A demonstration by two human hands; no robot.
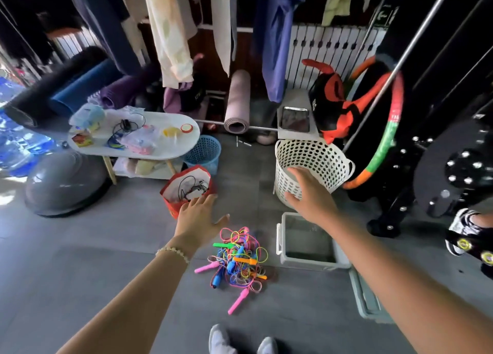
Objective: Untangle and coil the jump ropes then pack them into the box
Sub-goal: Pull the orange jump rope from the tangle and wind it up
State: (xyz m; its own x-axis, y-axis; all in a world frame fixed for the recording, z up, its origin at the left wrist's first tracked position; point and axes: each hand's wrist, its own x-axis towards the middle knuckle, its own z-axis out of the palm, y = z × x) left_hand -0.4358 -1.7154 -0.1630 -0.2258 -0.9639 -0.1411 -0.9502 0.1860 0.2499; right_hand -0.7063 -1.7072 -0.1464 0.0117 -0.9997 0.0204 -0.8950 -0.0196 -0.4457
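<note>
A tangled heap of jump ropes (238, 260) lies on the grey floor, with pink, blue, green and orange handles and thin coloured cords. To its right stands a clear plastic box (306, 257) with nothing visible inside; its lid (366, 297) lies on the floor beside it. My left hand (198, 216) hovers above and left of the heap, fingers spread, holding nothing. My right hand (309, 193) is stretched out above the box, flat and empty, in front of a white basket.
A white perforated basket (320, 153) stands behind the box. A red bag (174, 207) with cables sits at the left, beside a white table (170, 151), a blue basket (204, 151) and a grey dome (64, 183). Black gym equipment (440, 140) fills the right. Another person's shoe (461, 231) is at the right edge.
</note>
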